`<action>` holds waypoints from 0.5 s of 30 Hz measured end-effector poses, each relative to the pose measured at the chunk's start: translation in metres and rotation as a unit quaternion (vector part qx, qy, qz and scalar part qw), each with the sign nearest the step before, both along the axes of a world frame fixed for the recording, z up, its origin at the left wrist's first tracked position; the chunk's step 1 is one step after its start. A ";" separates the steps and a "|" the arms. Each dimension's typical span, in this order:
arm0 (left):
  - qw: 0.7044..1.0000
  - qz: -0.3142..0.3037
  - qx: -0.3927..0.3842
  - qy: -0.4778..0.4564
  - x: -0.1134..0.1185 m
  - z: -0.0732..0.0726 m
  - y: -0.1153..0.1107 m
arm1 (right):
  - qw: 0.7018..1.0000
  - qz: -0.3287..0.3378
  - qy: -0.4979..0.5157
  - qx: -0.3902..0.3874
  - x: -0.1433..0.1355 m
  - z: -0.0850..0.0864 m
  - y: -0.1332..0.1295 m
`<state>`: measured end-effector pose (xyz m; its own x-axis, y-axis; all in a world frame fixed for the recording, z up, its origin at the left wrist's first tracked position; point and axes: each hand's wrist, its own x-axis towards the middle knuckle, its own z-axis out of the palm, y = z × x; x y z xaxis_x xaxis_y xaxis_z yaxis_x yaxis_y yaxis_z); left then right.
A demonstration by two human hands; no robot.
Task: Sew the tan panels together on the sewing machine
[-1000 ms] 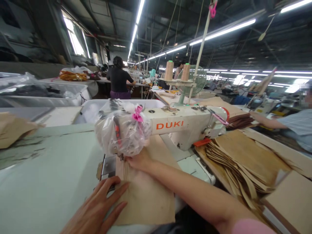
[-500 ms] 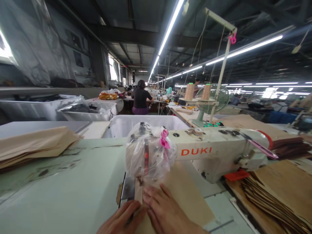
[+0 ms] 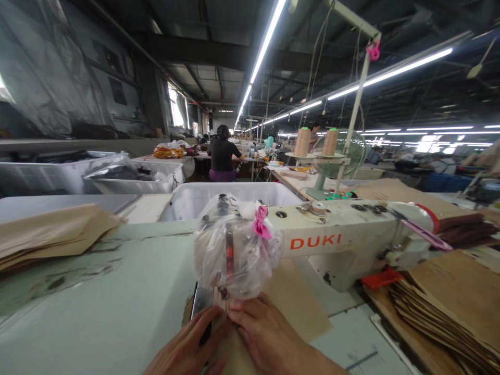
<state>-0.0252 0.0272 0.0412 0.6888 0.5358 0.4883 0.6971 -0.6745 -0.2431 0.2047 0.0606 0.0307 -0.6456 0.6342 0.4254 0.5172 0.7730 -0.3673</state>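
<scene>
The white sewing machine (image 3: 316, 242) has "DUKI" lettering on its arm and clear plastic wrapped over its head, tied with a pink bow. Under the head lies a beige fabric piece (image 3: 300, 299), its narrow folded edge running to the presser foot (image 3: 223, 294). My left hand (image 3: 191, 338) grips that edge just left of the foot, thumb and finger together. Close on the other side, my right hand (image 3: 269, 330) presses and holds the same piece with its fingers bunched. The fingertips of both hands nearly meet in front of the foot.
Stacked tan pieces lie at left (image 3: 50, 234) and right (image 3: 449, 307). Pink-handled thread snips (image 3: 424, 232) rest on the machine. Behind it stand a white bin (image 3: 238, 195), thread cones (image 3: 302, 141), a green fan (image 3: 339, 153) and a seated co-worker (image 3: 223, 153).
The beige piece and both hands have moved forward, closer to the presser foot. The camera view has shifted slightly.
</scene>
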 end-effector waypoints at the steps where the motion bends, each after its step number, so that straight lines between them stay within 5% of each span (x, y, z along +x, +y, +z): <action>1: 1.000 0.000 -0.003 -0.004 0.001 0.002 0.001 | 1.000 -0.001 0.004 -0.006 0.000 0.003 0.000; 7: 0.999 -0.012 -0.007 -0.036 0.005 0.012 0.006 | 0.998 -0.015 0.031 -0.049 0.003 0.023 0.002; 15: 0.997 -0.029 0.026 -0.060 -0.001 -0.005 0.023 | 0.996 -0.038 0.043 -0.072 0.006 0.012 0.009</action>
